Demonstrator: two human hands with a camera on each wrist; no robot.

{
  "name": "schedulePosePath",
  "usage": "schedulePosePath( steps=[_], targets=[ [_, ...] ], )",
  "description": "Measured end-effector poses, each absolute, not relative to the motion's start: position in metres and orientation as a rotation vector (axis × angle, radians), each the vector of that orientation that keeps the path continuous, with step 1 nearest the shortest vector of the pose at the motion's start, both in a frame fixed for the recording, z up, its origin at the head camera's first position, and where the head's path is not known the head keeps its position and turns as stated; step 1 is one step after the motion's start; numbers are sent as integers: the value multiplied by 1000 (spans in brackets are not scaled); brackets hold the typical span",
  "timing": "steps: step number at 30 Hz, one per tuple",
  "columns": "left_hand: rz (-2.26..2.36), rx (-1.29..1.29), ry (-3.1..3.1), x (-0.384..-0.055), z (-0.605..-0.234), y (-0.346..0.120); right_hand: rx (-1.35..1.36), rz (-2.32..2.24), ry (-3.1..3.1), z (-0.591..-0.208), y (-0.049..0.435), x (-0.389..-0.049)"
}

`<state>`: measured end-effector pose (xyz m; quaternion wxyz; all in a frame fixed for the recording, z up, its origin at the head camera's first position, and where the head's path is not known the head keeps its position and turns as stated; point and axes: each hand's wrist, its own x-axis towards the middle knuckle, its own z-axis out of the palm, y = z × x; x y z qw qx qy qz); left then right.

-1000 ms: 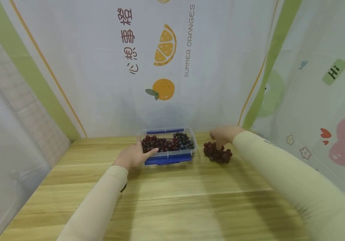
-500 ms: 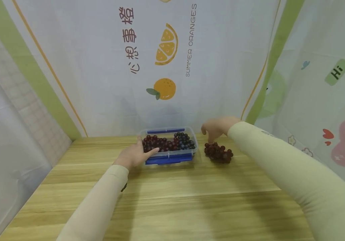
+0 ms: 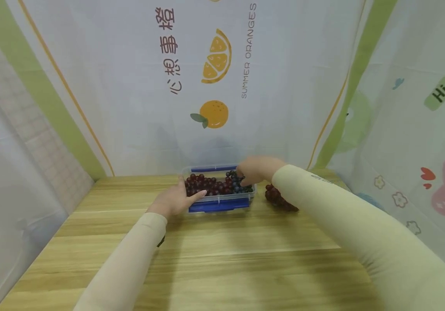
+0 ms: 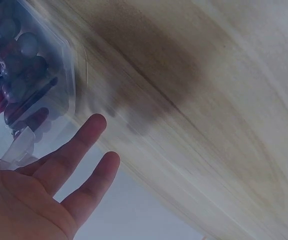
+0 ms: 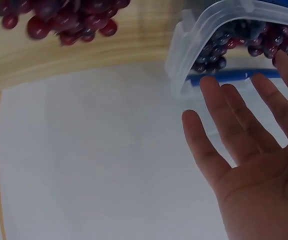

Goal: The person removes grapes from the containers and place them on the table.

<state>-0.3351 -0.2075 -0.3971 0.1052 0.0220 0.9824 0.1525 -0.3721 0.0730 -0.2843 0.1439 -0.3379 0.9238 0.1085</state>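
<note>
The white printed cloth (image 3: pixel 129 108) hangs behind everything, with the wood-grain bench (image 3: pixel 206 276) reaching up to it, and neither shows a change that matters; on the bench the clear tub (image 5: pixel 179 62) stands near the cloth without its lid on, in the same place as a second ago; the left hand (image 3: pixel 172 199) has likewise stayed at its left end, thumb along the near rim, with the fingers seen in the left wrist view straight and apart; the right hand (image 3: pixel 259 169) is what has changed, for a second ago it was down at the loose red bunch (image 3: pixel 276 198), then lifted just above it, and now it is over the tub's right end; its fingers are spread and hold nothing in the right wrist view, though whether they touch the fruit I cannot tell; the loose bunch, partly behind the sleeve, lies on the bench just beside the tub, uncarried; inside the tub, dark red grapes (image 3: pixel 203 183) fill the left and middle and blue-black grapes (image 3: pixel 231 181) lie at the right; so I judge the work has passed from the loose bunch to the tub's contents, with that bunch yet outside
</note>
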Motion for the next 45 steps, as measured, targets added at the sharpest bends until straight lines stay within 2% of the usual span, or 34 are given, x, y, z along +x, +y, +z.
schedulePosePath(
  steps=[9,28,45],
  targets=[
    [460,67,2897,-336,-398,-206,-940,233,2665,-302,56,-377],
    [477,68,2898,-337,-398,-209,-840,8,2667,-320,58,-384],
    [470,78,2905,-335,-395,-208,-872,87,2725,-330,48,-381]
  ],
)
